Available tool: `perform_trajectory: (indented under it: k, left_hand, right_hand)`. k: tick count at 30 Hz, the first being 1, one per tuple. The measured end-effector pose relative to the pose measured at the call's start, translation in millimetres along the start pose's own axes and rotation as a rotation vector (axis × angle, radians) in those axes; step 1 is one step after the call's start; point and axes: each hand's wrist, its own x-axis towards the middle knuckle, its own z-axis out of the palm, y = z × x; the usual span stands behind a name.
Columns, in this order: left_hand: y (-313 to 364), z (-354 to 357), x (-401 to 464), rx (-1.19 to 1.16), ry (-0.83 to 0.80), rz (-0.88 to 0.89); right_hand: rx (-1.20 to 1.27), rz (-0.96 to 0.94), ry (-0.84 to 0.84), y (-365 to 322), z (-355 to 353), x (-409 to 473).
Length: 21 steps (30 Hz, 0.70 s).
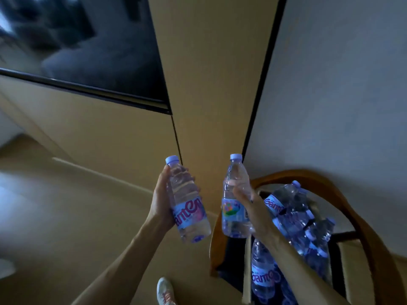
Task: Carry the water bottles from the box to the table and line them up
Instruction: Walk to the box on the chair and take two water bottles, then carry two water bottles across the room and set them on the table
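My left hand (161, 201) grips a clear water bottle (187, 208) with a pale blue cap and a blue label, held up and tilted slightly left. My right hand (248, 208) grips a second bottle of the same kind (234, 194), nearly upright. Both bottles are in the air at the middle of the view, a hand's width apart. Below and to the right, several more bottles (295, 216) lie piled in an open box (248, 280) that sits on a wooden chair (343, 194). The table is out of view.
A beige wall panel (211, 84) with a dark vertical strip rises straight ahead. A dark screen (88, 45) hangs at upper left. The pale floor (66, 216) spreads to the left. My shoe (165, 291) shows at the bottom edge.
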Motion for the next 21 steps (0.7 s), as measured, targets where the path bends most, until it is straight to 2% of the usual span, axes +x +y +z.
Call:
perform_trajectory:
  k: [11,16,21]
  left_hand:
    - [135,-128,-78,0.003,0.388,0.349]
    - [216,-198,-117,-0.045,0.487,0.448]
    - [299,-259,-148,-0.092,0.480,0.534]
  right_hand:
    - [-0.104,0.042,-0.367,14,207,62]
    - [-0.107,0.064,-0.469,29,328,83]
    - [-0.104,0.043,-0.549,38,450,105]
